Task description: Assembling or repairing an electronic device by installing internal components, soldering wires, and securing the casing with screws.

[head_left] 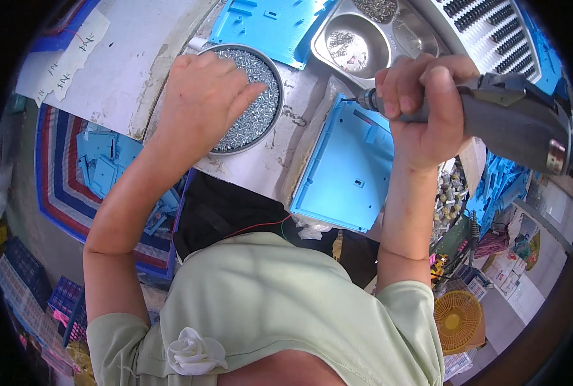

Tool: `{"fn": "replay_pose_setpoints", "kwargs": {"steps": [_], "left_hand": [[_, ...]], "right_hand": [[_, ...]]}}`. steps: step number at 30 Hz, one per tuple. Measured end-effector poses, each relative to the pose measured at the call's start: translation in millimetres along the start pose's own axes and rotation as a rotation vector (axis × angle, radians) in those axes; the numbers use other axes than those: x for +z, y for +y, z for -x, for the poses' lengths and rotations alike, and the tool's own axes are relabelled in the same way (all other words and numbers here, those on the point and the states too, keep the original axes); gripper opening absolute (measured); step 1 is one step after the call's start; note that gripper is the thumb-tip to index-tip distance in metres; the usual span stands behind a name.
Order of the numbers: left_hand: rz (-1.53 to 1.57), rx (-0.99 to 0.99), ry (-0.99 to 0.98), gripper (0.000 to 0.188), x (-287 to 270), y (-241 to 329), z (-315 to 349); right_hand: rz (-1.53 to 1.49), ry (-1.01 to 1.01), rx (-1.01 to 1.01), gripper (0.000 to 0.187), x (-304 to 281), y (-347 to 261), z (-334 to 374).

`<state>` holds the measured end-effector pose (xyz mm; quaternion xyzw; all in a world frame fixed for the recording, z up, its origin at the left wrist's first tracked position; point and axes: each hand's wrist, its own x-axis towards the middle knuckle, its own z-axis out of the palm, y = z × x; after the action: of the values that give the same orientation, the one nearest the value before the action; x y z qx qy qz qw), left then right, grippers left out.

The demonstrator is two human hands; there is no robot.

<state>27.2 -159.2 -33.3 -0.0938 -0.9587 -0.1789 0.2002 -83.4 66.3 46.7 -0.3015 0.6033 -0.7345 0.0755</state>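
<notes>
My left hand (204,90) is over the left side of a round metal bowl (281,96) full of small silver screws (255,114). Its fingers are curled under and the thumb sticks out to the right; whatever the fingers hold, if anything, is hidden. My right hand (428,109) grips a dark grey electric screwdriver (515,116), lying nearly level. The driver's tip points left and is at the upper left corner of a light blue plastic panel (347,170) with raised edges. That panel lies on the table in front of me, resting on a pale padded block (304,154).
Another blue panel (261,29) lies at the far side, beside a steel compartment tray (357,51) with small metal parts. A white rack (492,32) of black parts stands far right. At left hangs a striped bag (64,174) with blue pieces; a yellow basket (457,318) is lower right.
</notes>
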Motion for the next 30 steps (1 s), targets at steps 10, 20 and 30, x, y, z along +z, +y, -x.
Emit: {"fn": "replay_pose_setpoints", "kwargs": {"steps": [10,20,30], "left_hand": [[0.425,-0.017,-0.031,0.028,-12,35,6],[0.567,0.143,0.153,0.028,-3,74,9],[0.594,0.174,0.141,0.027,-6,72,16]], "right_hand": [[-0.010,-0.130,-0.030,0.018,2,-8,19],[-0.312,-0.356,0.001,0.030,1,-66,26],[-0.288,-0.324,0.021,0.030,8,-67,47]]}}
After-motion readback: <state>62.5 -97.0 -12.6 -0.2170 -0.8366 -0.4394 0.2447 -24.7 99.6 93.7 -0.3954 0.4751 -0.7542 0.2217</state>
